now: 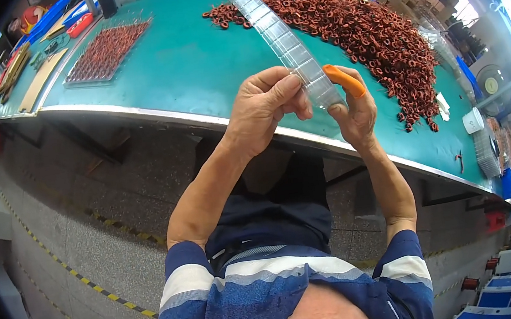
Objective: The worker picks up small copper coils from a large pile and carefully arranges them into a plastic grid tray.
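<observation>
Both hands hold the near end of a long clear plastic compartment strip (275, 31) that runs away across the green table (194, 59). My left hand (265, 105) pinches the strip's end from the left. My right hand (353, 107), with an orange cot on its forefinger, grips the same end from the right. A large heap of copper-coloured wire coils (367, 33) lies on the table just right of the strip, and a small cluster of coils (225, 15) lies left of it.
A clear tray of coils with leads (106, 52) sits at the table's back left. A white cup (472, 120) and stacked clear trays (486, 152) stand at the right end. Boxes and tools crowd the far left edge. Grey floor with yellow-black tape lies below.
</observation>
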Available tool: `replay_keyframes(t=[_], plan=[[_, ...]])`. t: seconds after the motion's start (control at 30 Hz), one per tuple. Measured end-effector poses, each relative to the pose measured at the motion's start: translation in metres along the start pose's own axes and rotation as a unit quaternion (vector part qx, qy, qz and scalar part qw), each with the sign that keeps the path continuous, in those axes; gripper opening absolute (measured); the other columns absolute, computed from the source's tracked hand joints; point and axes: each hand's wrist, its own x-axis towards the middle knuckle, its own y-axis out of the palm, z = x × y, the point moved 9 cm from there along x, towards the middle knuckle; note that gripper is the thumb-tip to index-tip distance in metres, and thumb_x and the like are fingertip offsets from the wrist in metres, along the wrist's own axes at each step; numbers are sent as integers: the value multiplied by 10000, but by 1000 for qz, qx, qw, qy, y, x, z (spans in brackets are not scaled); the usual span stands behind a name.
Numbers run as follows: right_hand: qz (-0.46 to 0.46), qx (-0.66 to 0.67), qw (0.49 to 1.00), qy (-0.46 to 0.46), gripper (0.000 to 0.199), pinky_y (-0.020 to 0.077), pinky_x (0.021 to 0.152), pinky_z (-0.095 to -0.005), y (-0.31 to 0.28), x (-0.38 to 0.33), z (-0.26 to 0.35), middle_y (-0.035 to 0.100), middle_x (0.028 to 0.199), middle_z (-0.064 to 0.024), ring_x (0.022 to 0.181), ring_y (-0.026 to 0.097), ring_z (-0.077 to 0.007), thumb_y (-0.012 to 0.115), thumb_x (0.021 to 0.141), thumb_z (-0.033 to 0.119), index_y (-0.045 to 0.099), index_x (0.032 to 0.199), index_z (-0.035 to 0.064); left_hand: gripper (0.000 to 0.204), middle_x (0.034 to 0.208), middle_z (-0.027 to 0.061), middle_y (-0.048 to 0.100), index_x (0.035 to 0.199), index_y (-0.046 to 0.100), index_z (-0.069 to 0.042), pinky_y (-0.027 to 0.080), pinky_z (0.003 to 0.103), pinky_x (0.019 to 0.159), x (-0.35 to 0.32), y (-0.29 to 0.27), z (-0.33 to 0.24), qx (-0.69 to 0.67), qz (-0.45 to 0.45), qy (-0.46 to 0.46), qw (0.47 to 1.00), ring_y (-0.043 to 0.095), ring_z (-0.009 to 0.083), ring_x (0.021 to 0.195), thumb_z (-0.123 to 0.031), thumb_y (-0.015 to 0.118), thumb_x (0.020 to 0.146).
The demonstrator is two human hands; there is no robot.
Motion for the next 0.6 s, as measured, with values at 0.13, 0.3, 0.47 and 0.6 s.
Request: replay_keyframes(t=[0.13,0.3,0.47,0.6], plan=[[-13,22,1000,0,573,469,878,-349,-7,-2,-3,565,1159,-150,1021,581,-257,690,859,390,552,1206,-44,205,728,72,630,928,630,-7,515,306,635,5,11,1,3,18,11,1000,629,175,656,-206,590,953],[-14,90,995,35,582,432,930,-346,-8,-2,-6,537,1181,-145,1071,540,-229,675,880,383,531,1220,-67,195,727,70,631,927,630,-9,512,301,637,7,13,0,19,8,10,1000,625,170,651,-198,591,952],[-23,111,992,47,586,415,954,-352,-11,-5,-8,533,1186,-140,1090,526,-224,677,881,378,527,1227,-70,190,713,66,629,925,633,-5,505,289,633,8,17,-2,26,2,5,1000,623,163,650,-189,593,950],[-19,108,993,44,580,412,960,-350,-12,-4,-7,534,1188,-140,1093,524,-225,671,887,376,526,1231,-68,188,701,64,625,899,639,0,501,285,625,7,17,-3,31,4,6,999,620,160,643,-178,597,946]])
